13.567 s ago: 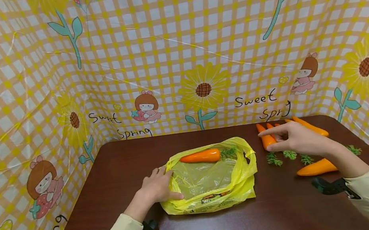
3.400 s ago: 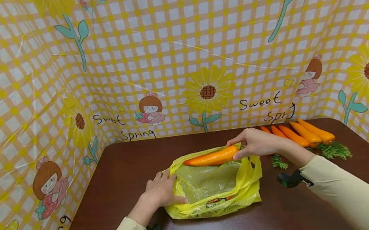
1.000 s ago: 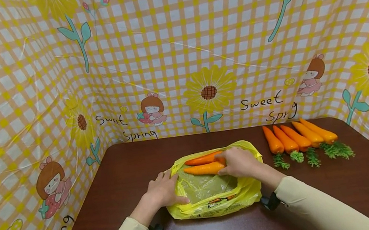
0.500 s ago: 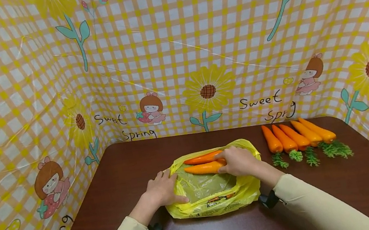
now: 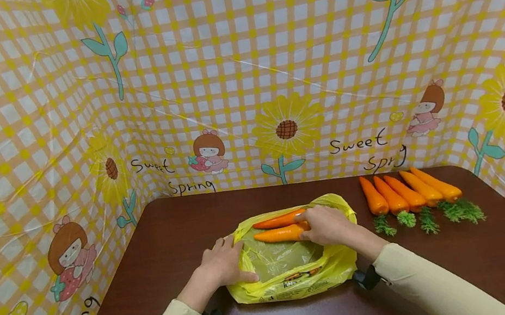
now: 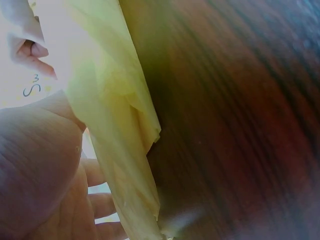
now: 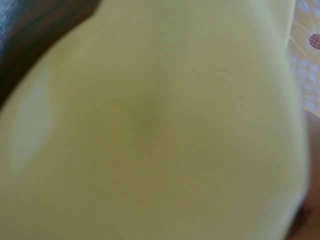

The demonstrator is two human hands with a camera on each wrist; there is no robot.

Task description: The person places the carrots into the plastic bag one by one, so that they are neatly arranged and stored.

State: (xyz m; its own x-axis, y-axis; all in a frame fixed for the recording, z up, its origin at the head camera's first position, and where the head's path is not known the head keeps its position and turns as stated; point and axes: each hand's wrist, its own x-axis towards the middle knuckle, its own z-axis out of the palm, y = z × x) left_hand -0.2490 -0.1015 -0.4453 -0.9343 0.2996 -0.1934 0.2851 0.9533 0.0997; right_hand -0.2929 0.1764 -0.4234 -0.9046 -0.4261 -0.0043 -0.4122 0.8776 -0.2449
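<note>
Left hand (image 5: 222,264): pinches the left rim of the yellow bag (image 5: 296,274), holding its mouth open on the table (image 5: 449,269).
Right hand (image 5: 325,224): inside the bag's mouth, fingers curled around the near carrot (image 5: 277,234).
Far carrot (image 5: 277,221): lies in the bag, just behind the held one.
Row of carrots (image 5: 407,193): on the table right of the bag, near the wall.

Brown table (image 5: 472,260): bag (image 5: 296,277), four carrots (image 5: 406,191)

Two carrots (image 5: 279,227) lie in one yellow bag (image 5: 296,277) at the desk's (image 5: 152,272) near-middle. Four more carrots (image 5: 404,191) sit in a row by the far right corner.
</note>
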